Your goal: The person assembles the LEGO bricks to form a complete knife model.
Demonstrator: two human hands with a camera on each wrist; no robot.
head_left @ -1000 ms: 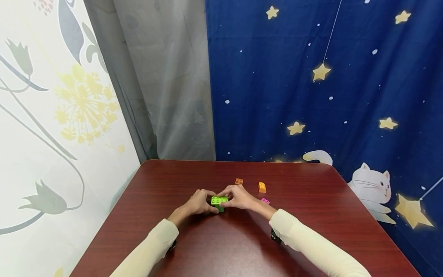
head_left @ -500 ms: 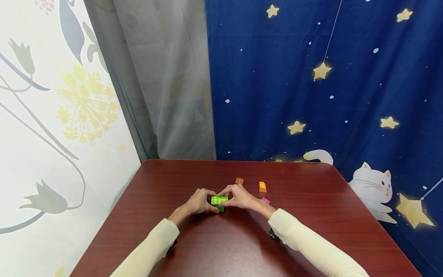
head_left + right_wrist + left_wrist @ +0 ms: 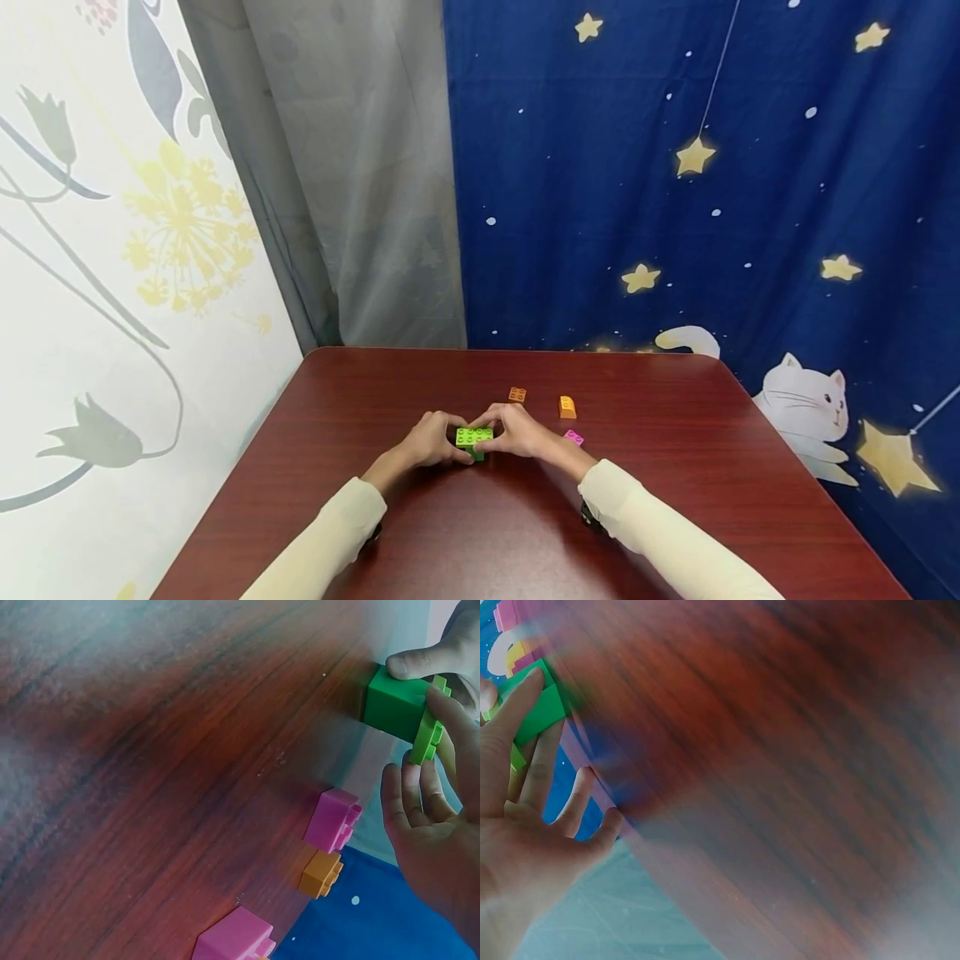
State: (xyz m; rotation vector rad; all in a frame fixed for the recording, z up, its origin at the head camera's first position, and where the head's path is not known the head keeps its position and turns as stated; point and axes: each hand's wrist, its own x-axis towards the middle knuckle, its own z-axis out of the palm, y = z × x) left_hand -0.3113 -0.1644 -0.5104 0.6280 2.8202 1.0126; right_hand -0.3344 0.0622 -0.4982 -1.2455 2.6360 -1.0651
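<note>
A flat light green building brick with studs [image 3: 474,435] lies on top of a taller dark green building brick [image 3: 394,703], and the two stand on the table. My left hand [image 3: 433,439] pinches the pair from the left, its thumb on the dark green side in the right wrist view. From the right, my right hand [image 3: 519,430] pinches the light green brick between thumb and index finger. In the right wrist view, other fingers of the right hand [image 3: 439,840] stay off the bricks. Fingers partly cover the bricks in every view.
On the dark red wooden table [image 3: 480,533], an orange brick [image 3: 517,394], a yellow-orange curved brick [image 3: 567,407] and a magenta brick [image 3: 574,437] lie beyond the right hand. The right wrist view shows another pink brick [image 3: 232,934]. Curtains [image 3: 600,208] hang behind.
Both hands keep their hold on the green bricks in the same place. Only a slight shift of the head view shows.
</note>
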